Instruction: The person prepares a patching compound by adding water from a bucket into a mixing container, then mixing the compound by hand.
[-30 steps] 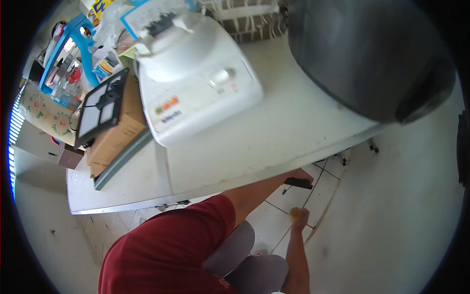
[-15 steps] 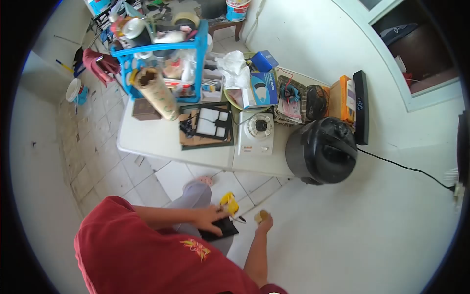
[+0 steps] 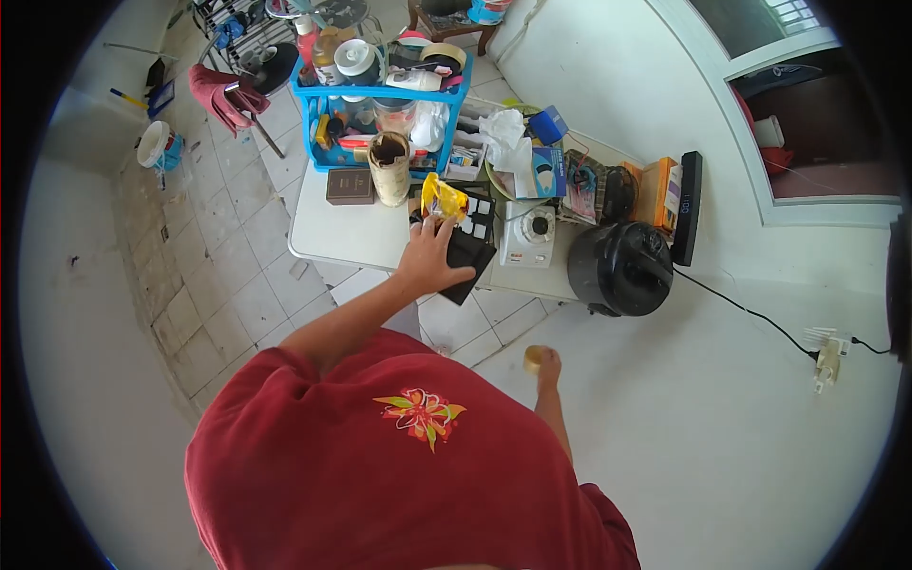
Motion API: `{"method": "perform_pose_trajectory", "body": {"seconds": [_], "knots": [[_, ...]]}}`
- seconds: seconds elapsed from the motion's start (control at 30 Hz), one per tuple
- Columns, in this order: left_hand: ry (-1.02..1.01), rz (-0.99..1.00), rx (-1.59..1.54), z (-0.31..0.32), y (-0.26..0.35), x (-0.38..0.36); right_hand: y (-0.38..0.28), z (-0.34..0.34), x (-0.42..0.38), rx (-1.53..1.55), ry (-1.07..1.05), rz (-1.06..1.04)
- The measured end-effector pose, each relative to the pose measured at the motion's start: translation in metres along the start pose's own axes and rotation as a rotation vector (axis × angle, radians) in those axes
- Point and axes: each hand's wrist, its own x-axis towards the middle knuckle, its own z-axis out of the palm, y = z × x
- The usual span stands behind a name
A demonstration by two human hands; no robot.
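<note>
My left hand (image 3: 429, 258) is closed on a flat black object (image 3: 467, 266), with a crumpled yellow item (image 3: 443, 199) at its fingertips, over the front part of the white table (image 3: 332, 236). Behind them lies a dark frame with white squares (image 3: 478, 217), partly covered. Away from the table, low at the right of my body, my right hand (image 3: 548, 368) grips a tan roll (image 3: 534, 358) that looks like tape.
A blue basket (image 3: 302, 119) full of bottles stands on the table beside a brown box (image 3: 351, 186) and a tall patterned roll (image 3: 390, 176). Farther right are a white appliance (image 3: 528, 235), a round black cooker (image 3: 619, 270) and a dark digital clock (image 3: 689, 209).
I have risen and my view has shifted. My left hand has moved up from my lap to the table with the black object and the yellow item. My right hand still holds the roll.
</note>
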Motion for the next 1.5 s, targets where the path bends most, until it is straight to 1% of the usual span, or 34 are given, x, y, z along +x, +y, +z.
{"method": "perform_pose_trajectory", "body": {"seconds": [0.03,0.07,0.17,0.27,0.3,0.33,0.4,0.47,0.53,0.57,0.63,0.67,0.73,0.77,0.83,0.87,0.93,0.97,1.0,1.07,1.1,1.17,1.23,1.3,1.33,1.4,1.47,1.5], "knots": [[-0.076,-0.063,0.007,0.002,-0.006,0.024,0.021,0.005,-0.016,0.033,0.008,0.049],[-0.082,-0.052,-0.007,0.007,-0.014,0.046,0.032,0.008,-0.035,0.092,-0.054,0.128],[-0.221,-0.045,0.032,0.026,-0.038,0.103,0.045,0.019,-0.081,0.051,-0.097,0.294],[-0.212,-0.049,-0.032,0.050,-0.060,0.145,0.039,0.024,-0.099,0.007,-0.084,0.373],[-0.281,-0.111,-0.140,0.047,-0.062,0.155,0.035,0.025,-0.099,-0.003,-0.072,0.382],[-0.297,-0.104,-0.133,0.048,-0.064,0.160,0.032,0.025,-0.100,-0.006,-0.061,0.389],[-0.104,-0.118,-0.213,0.053,-0.066,0.165,0.028,0.025,-0.096,-0.010,-0.040,0.396],[-0.162,-0.138,-0.210,0.043,-0.060,0.161,0.023,0.025,-0.088,-0.010,-0.024,0.385],[-0.125,-0.125,-0.070,0.038,-0.053,0.151,0.018,0.024,-0.080,-0.017,-0.021,0.368],[-0.129,-0.125,-0.063,0.039,-0.051,0.147,0.016,0.023,-0.075,-0.016,-0.019,0.357],[-0.283,-0.236,-0.048,0.048,-0.045,0.141,0.015,0.020,-0.064,-0.023,-0.023,0.334],[-0.281,-0.241,-0.046,0.054,-0.041,0.140,0.014,0.017,-0.059,-0.030,-0.027,0.316],[-0.150,-0.301,-0.003,0.070,-0.033,0.142,0.012,0.010,-0.044,-0.047,-0.036,0.270],[-0.143,-0.302,0.000,0.076,-0.030,0.145,0.009,0.007,-0.035,-0.053,-0.040,0.243],[-0.105,-0.390,0.113,0.092,-0.023,0.152,0.004,-0.003,-0.018,-0.081,-0.040,0.184],[-0.105,-0.385,0.112,0.105,-0.024,0.156,-0.006,-0.007,-0.010,-0.096,-0.038,0.148],[-0.042,-0.451,0.217,0.130,-0.031,0.158,-0.024,-0.018,0.005,-0.172,-0.046,0.052],[-0.017,-0.453,0.216,0.142,-0.038,0.157,-0.049,-0.021,0.006,-0.194,-0.051,0.004],[-0.021,-0.449,0.217,0.147,-0.039,0.158,-0.054,-0.022,0.018,-0.192,-0.047,0.007],[-0.025,-0.527,0.346,0.159,-0.041,0.158,-0.063,-0.026,0.035,0.033,-0.057,0.242],[-0.043,-0.548,0.364,0.161,-0.039,0.158,-0.070,-0.026,0.044,0.033,-0.056,0.246],[-0.031,-0.560,0.341,0.158,-0.032,0.158,-0.092,-0.021,0.054,-0.028,-0.153,0.192],[-0.009,-0.573,0.324,0.154,-0.031,0.158,-0.123,-0.010,0.066,-0.033,-0.186,0.221],[0.126,-0.528,0.263,0.150,-0.031,0.153,-0.151,0.001,0.082,-0.041,-0.231,0.239],[0.137,-0.538,0.272,0.148,-0.037,0.146,-0.163,0.009,0.091,0.015,-0.265,0.257],[0.229,-0.262,0.153,0.139,-0.050,0.124,-0.174,0.021,0.109,0.073,-0.333,0.250],[0.164,-0.163,0.077,0.132,-0.071,0.096,-0.180,0.037,0.152,0.064,-0.404,0.095],[0.220,-0.113,0.101,0.125,-0.075,0.079,-0.198,0.044,0.165,0.025,-0.353,0.025]]}}
